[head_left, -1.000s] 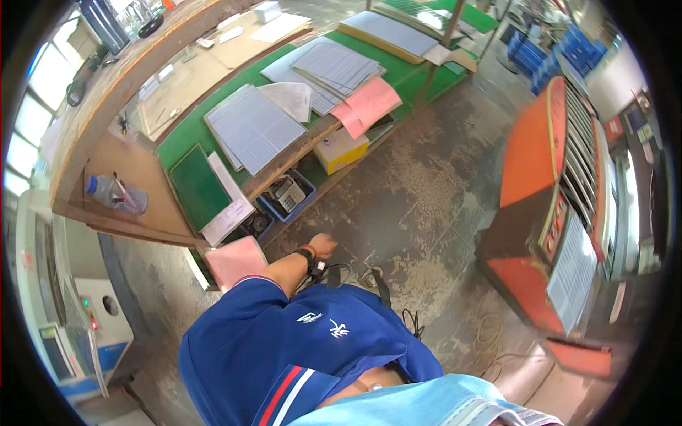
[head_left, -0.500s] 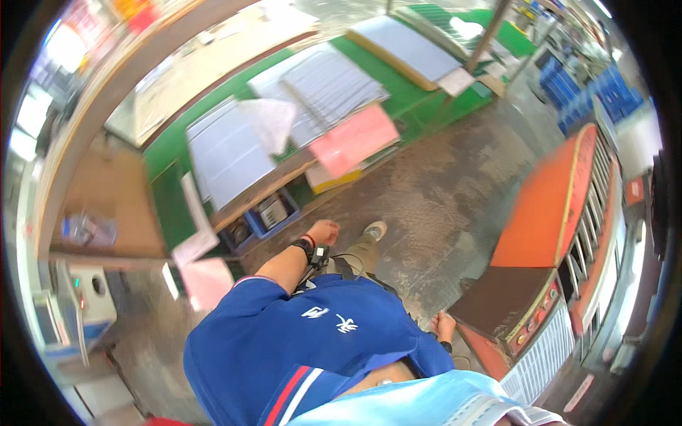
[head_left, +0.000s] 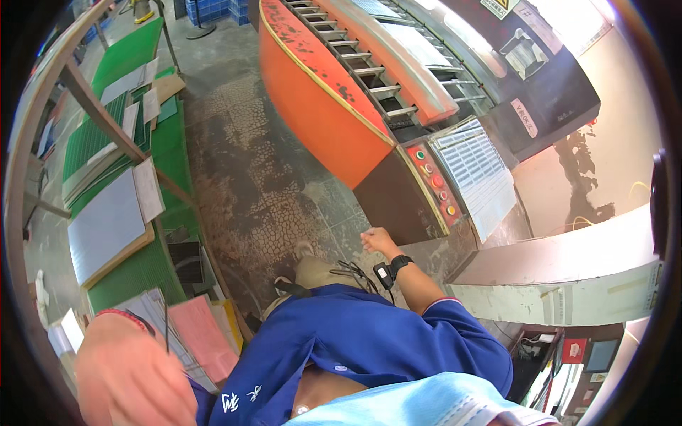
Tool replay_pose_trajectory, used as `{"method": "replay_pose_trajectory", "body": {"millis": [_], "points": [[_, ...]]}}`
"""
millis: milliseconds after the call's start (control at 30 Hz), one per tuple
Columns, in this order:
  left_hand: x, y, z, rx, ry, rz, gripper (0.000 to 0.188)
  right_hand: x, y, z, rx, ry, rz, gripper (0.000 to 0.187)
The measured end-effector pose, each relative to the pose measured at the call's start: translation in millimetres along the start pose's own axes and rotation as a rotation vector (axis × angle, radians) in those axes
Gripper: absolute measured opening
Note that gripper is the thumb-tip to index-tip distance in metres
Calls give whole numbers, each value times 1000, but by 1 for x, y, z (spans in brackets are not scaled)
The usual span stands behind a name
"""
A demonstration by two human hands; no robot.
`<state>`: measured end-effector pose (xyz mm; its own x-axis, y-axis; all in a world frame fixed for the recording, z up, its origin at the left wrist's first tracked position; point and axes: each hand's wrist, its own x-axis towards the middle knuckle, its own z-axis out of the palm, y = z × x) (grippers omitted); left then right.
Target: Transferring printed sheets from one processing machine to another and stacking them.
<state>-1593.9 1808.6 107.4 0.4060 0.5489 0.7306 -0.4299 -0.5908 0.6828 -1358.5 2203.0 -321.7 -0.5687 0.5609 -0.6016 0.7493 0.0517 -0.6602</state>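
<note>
My left hand [head_left: 135, 380] is raised close to the camera at the lower left, with a red band at its wrist. It is smeared by motion and its fingers cannot be made out; behind it lie pink sheets [head_left: 204, 334] and other papers on a green bench [head_left: 135, 266]. My right hand [head_left: 378, 242] hangs at my side with its fingers loosely curled and nothing showing in them. A black strap with a small device [head_left: 389, 272] is round the right wrist. Nearest to that hand, but apart from it, is the dark brown end of an orange machine [head_left: 330, 128].
On the machine's end is a red panel [head_left: 435, 186] with several push buttons, beside a sloping printed sheet [head_left: 474, 177]. Metal rollers [head_left: 355, 60] run along its top. Grey-blue sheets [head_left: 106, 227] lie on the bench under a frame post [head_left: 99, 113]. Blue crates [head_left: 213, 11] stand far off.
My view has swung to the right, bringing the orange machine to the middle and the bench to the left. My left hand has come up toward the camera; my right arm now reaches forward.
</note>
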Motion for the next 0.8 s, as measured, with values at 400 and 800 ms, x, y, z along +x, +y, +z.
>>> {"method": "replay_pose_trajectory", "body": {"millis": [400, 800], "points": [[17, 47, -199, -32, -315, -213, 13, 54, -277, -36, -169, 92, -535, 22], [-4, 99, -410, 480, -280, -70, 35, 163, -513, -24, -134, -290, -702, 18]]}}
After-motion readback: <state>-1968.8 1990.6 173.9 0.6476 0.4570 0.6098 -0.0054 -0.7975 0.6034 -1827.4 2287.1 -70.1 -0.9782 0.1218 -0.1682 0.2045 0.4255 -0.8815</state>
